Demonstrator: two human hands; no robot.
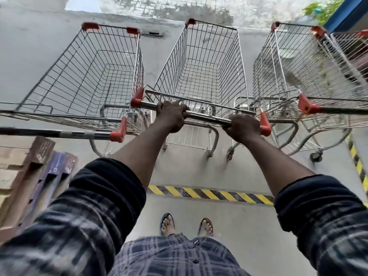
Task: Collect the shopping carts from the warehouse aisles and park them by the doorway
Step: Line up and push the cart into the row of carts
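Observation:
Three wire shopping carts with orange corner caps stand side by side on grey concrete, facing a stained wall. My left hand [170, 116] and my right hand [242, 127] both grip the steel handle bar [207, 117] of the middle cart [201, 62]. Its basket is empty. The left cart [85, 76] and the right cart [294, 76] stand close on either side, their handles level with mine. A fourth cart [356, 46] shows partly at the far right edge.
A yellow-and-black hazard stripe [209, 194] crosses the floor just ahead of my sandalled feet, and another stripe [357, 166] runs along the right. Stacked cardboard boxes [29, 168] sit at my left. The wall [179, 14] closes off the front.

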